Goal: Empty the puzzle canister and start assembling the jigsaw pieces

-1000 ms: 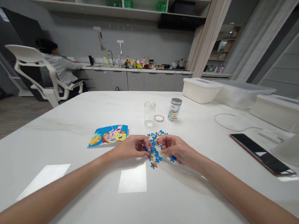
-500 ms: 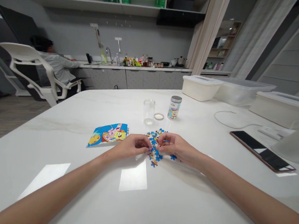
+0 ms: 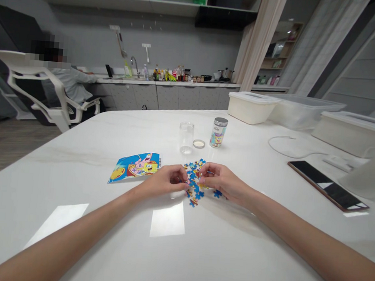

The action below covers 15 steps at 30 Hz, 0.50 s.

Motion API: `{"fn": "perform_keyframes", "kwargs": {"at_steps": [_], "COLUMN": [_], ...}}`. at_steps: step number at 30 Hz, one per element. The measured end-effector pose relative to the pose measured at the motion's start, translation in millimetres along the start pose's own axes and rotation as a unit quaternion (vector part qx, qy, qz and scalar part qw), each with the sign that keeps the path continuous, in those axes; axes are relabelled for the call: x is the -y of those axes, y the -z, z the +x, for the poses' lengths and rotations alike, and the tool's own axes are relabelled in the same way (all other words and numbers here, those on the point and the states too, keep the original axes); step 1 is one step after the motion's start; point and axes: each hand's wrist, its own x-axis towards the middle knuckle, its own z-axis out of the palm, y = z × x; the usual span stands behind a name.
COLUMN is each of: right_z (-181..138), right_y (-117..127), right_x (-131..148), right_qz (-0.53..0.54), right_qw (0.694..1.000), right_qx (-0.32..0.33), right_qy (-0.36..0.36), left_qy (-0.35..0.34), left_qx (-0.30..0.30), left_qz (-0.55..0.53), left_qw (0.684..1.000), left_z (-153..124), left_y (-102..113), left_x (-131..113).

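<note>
A loose heap of small jigsaw puzzle pieces (image 3: 198, 195), mostly blue with some yellow and brown, lies on the white table. At its left side my left hand (image 3: 166, 181) is closed in a pinch on a small puzzle piece, mostly covered by the fingers. Across from it, my right hand (image 3: 221, 181) pinches another piece, partly yellow, over the heap. The fingertips of both hands are close but apart. Left of the hands lies a picture sheet (image 3: 136, 167) with cartoon figures on blue.
Behind the heap stand a clear jar (image 3: 186, 138), its round lid (image 3: 199, 144) and a cartoon-labelled can (image 3: 218, 133). To the right are a phone (image 3: 328, 185), a white cable (image 3: 290, 155) and plastic bins (image 3: 253, 107). A person (image 3: 71, 81) sits at the far left.
The view has tilted down slightly, so things sit a little higher in the picture. My fingers have shifted slightly over the heap, and some yellow now shows at my right fingertips.
</note>
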Motion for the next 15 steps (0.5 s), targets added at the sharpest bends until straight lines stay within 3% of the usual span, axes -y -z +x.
{"fn": "perform_keyframes", "kwargs": {"at_steps": [6,15], "right_z": [1.6,1.4], "right_y": [-1.8,0.0], "right_x": [0.9,1.7], "right_qz": [0.007,0.0], "right_qw": [0.999,0.999], "right_qx": [-0.038,-0.039], "right_qy": [0.027,0.022], "left_qy": [-0.011,-0.018], "left_qx": [-0.008,-0.01], "left_qz": [-0.009,0.043], "left_qw": [1.0,0.999], "left_z": [0.5,-0.3], "left_y": [0.4,1.3], "left_x": [-0.1,-3.8]}}
